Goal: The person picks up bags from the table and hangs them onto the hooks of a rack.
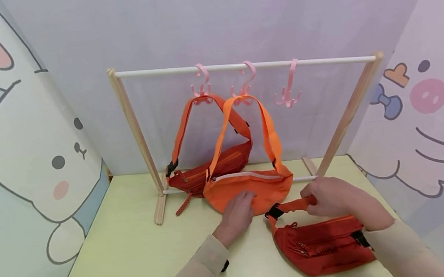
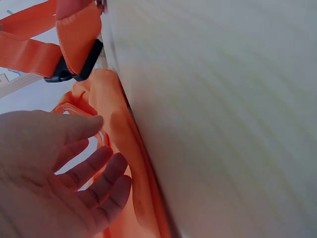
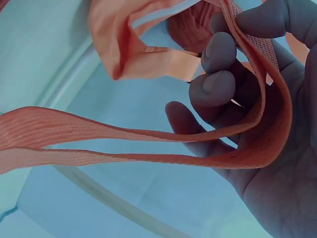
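Observation:
My right hand [image 1: 329, 197] grips the orange strap [image 3: 64, 126] of a dark red waist bag [image 1: 326, 238] at the front right. In the right wrist view, the strap loops across the palm, pinched near the thumb. The bag's body rests low by the table, black buckle at its left. My left hand [image 1: 237, 216] is in front of a bright orange waist bag [image 1: 247, 185]; the left wrist view shows its fingers [image 2: 116, 196] loosely bent, nothing held. Whether they touch the bag is unclear. This bag's strap hangs from the middle pink hook [image 1: 243, 92].
A wooden rack with a white rail [image 1: 150, 72] stands at the back. Another red waist bag [image 1: 209, 169] hangs from the left pink hook [image 1: 202, 91], partly behind the orange one. The right pink hook [image 1: 288, 95] bears nothing. Cartoon-printed walls flank the pale yellow table [image 1: 108, 258].

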### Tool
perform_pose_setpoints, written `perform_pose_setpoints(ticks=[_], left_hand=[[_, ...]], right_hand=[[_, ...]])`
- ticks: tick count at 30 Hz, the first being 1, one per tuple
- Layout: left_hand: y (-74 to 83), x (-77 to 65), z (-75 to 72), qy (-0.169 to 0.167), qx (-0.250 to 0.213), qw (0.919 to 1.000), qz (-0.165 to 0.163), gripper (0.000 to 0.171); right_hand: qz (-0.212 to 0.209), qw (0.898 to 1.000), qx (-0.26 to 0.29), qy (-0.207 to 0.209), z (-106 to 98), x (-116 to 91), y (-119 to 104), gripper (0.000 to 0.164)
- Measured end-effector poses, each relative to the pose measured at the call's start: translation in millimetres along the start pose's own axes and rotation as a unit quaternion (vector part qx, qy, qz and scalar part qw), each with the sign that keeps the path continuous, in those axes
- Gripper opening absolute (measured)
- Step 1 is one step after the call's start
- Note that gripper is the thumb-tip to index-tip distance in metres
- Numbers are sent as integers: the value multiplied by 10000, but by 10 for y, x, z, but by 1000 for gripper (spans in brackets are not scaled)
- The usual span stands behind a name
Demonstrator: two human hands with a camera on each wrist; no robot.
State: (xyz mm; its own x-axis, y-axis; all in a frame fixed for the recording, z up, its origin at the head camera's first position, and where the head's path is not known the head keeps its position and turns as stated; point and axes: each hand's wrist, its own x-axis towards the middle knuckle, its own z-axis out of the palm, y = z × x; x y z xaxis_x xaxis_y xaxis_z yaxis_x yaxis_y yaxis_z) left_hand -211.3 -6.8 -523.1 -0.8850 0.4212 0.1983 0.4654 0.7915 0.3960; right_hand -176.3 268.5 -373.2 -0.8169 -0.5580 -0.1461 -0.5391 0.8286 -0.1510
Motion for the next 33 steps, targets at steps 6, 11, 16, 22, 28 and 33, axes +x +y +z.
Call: perform_pose_setpoints(ticks=[6, 11, 16, 22, 28, 33], left_hand=[[50, 5, -87, 150, -671, 9975, -140, 40], [206, -21, -242, 90, -1392, 9902, -111, 69], [402, -36, -366, -146, -1889, 9816, 258, 86], [560, -15, -438, -393, -2999, 9521, 449, 58], [645, -38, -523, -819, -4426, 8928, -152, 38], [664, -76, -620, -392, -4301, 9007, -467, 30]], right_hand=[[-256, 9986, -332, 308, -112, 5, -44, 25], [-730, 9956, -223, 543, -144, 64, -55, 27], [-941, 9925, -220, 753, -130, 155, -122, 23], [-1045, 9865, -500, 1160, -77, 261, -264, 18], [-1097, 9788, -726, 1570, -11, 328, -360, 14], [-1000, 9761, -695, 1799, 60, 366, -383, 18]])
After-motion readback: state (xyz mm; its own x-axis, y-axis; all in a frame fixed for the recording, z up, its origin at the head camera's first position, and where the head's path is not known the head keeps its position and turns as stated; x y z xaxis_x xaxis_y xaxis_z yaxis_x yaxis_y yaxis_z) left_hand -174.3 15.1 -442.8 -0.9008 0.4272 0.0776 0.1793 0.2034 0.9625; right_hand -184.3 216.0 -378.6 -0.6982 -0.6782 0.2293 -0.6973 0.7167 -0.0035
